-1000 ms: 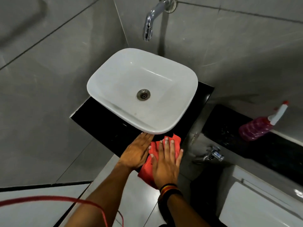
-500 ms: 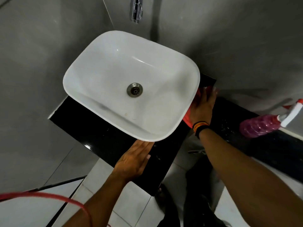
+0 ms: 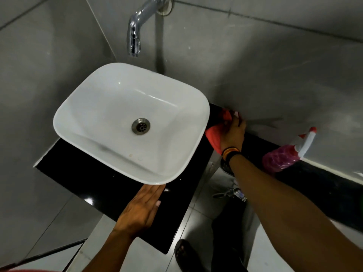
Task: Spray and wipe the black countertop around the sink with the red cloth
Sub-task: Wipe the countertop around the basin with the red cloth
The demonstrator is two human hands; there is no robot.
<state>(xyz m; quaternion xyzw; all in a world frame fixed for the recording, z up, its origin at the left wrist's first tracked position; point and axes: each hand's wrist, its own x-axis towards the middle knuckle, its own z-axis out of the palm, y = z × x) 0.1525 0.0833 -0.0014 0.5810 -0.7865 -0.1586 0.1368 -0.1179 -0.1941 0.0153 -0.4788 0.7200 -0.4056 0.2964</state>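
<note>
**Red cloth pressed into the back corner beside the basin**

The red cloth [image 3: 215,137] is bunched under the right hand [image 3: 232,134], at about 3 o'clock from the white basin [image 3: 129,122], where the black countertop [image 3: 110,193] meets the grey tiled wall [image 3: 265,75]. The right-hand fingers [image 3: 235,116] are curled down over the cloth and grip it, their tips close against the wall. The cloth looks crumpled: one fold pokes out past the fingertips at 12 o'clock of the hand, and a wider flap spreads from under the palm toward the basin rim and back to the wrist, which wears dark and orange bands [image 3: 230,151].

The left hand [image 3: 141,209] lies flat on the countertop at 6 o'clock from the basin, fingers straight and close together, holding nothing, their tips just under the basin's front rim.

A pink spray bottle [image 3: 280,159] with a white nozzle lies on a lower black ledge [image 3: 324,189] at 4 o'clock from the right hand, apart from it. A chrome tap [image 3: 137,26] juts from the wall at 12 o'clock of the basin.
</note>
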